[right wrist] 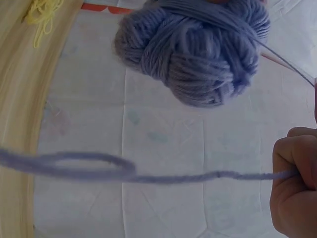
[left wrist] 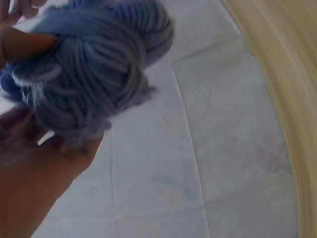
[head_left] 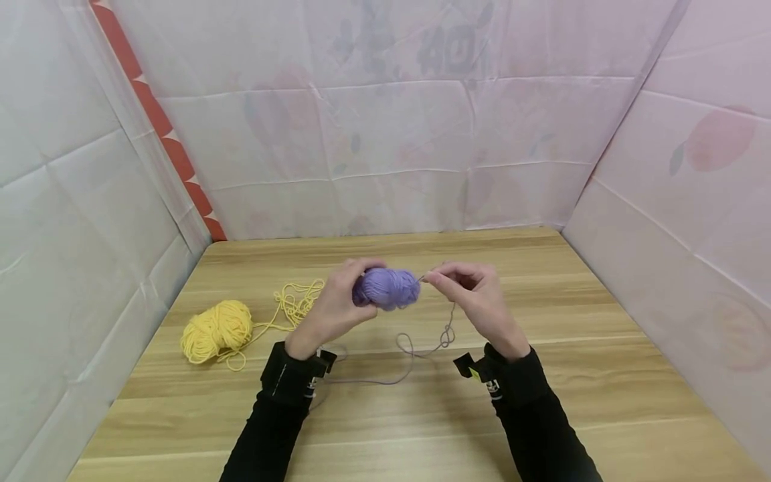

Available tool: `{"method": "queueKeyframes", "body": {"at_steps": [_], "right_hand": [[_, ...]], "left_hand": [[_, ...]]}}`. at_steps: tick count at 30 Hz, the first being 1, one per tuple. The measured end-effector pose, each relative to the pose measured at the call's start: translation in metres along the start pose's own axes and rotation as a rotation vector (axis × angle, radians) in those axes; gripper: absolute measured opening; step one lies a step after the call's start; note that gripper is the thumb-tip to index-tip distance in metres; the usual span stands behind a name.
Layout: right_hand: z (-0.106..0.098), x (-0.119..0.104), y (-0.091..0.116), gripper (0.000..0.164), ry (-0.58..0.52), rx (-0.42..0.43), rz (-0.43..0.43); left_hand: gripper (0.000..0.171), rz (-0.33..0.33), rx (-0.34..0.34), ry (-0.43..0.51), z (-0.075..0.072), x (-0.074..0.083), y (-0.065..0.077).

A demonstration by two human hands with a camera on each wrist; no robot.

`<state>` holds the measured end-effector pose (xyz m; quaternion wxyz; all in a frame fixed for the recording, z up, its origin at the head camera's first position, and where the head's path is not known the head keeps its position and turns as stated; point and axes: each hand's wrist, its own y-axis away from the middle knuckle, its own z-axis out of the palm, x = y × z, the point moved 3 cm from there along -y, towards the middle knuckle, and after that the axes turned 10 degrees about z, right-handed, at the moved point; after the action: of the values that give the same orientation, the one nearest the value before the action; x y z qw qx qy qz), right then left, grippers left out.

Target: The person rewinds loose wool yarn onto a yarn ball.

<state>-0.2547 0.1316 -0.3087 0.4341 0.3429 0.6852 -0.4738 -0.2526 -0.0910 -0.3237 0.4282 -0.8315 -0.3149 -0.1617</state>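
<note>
Purple ball (head_left: 387,289) is your landmark: you hold it up off the bench (head_left: 572,402), between your two hands. Its longer axis, in the head view, runs roughly crosswise, one end toward each hand. Left grip (head_left: 338,304) grasps it, thumb and fingers wrapped about the ball's left end; this is the nearer hand, in contact. Right grip (head_left: 476,298) sits just beyond the ball's right end, apart from it, pinching the purple strand (right wrist: 287,64). Key relation, as you might judge it: that strand leaves the ball's right end and spans the short gap to your right fingertips, looking straight and fairly taut in the right wrist view, so any pull works along the ball's longer axis, against the left hold. Loose tail (head_left: 373,382) drops from the right hand and lies looped on the bench, on your side of the ball. Yellow ball (head_left: 219,329) rests well left of the purple ball, its tangled yellow yarn (head_left: 296,304) between them, untouched by either hand.
</note>
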Motion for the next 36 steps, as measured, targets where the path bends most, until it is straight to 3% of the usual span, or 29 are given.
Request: {"method": "queueKeyframes", "body": {"at_steps": [6, 15, 22, 29, 36], "right_hand": [[0.000, 0.002, -0.003, 0.008, 0.018, 0.041, 0.037], [0.003, 0.008, -0.007, 0.011, 0.075, 0.043, 0.037], [0.009, 0.013, -0.010, 0.015, 0.079, 0.010, 0.087], [0.015, 0.021, -0.013, 0.010, 0.041, -0.013, 0.134], [0.020, 0.027, -0.013, 0.033, -0.055, -0.059, 0.184]], "left_hand": [[0.059, 0.044, -0.144, 0.149, 0.004, 0.006, 0.001], [0.057, 0.095, -0.210, 0.380, 0.000, 0.014, 0.003], [0.055, 0.098, -0.157, 0.489, -0.007, 0.017, 0.004], [0.056, 0.067, -0.054, 0.595, -0.014, 0.017, 0.004], [0.057, -0.014, 0.053, 0.638, -0.019, 0.014, 0.006]]}}
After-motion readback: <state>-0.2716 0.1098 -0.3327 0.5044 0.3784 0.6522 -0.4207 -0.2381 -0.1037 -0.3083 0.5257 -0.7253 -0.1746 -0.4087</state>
